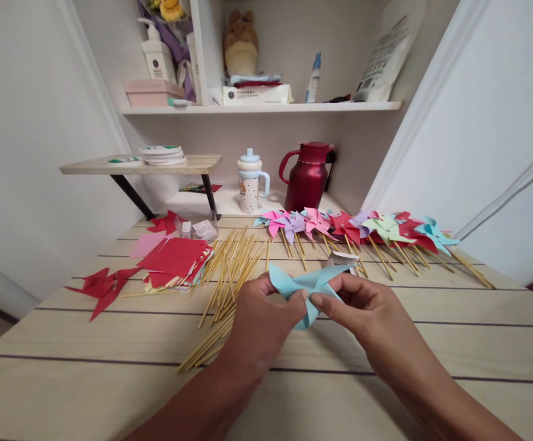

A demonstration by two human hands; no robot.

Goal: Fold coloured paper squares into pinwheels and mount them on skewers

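I have one light blue paper pinwheel (309,288) between my two hands, left hand (259,318) and right hand (367,312). Along the far right edge of the tabletop (385,367) lies one row of finished pinwheels (353,226) on sticks; I count about ten, though overlaps blur the number. One loose heap of wooden sticks (229,269) is too many to count. One stack of paper squares (174,260) sits at the left. At the back stand one red jug (307,177) and one spouted cup (250,182).

Red jug (306,176) and spouted cup (250,181) stand at the table's (431,343) far edge; bottles (156,54) occupy the shelf (266,108).
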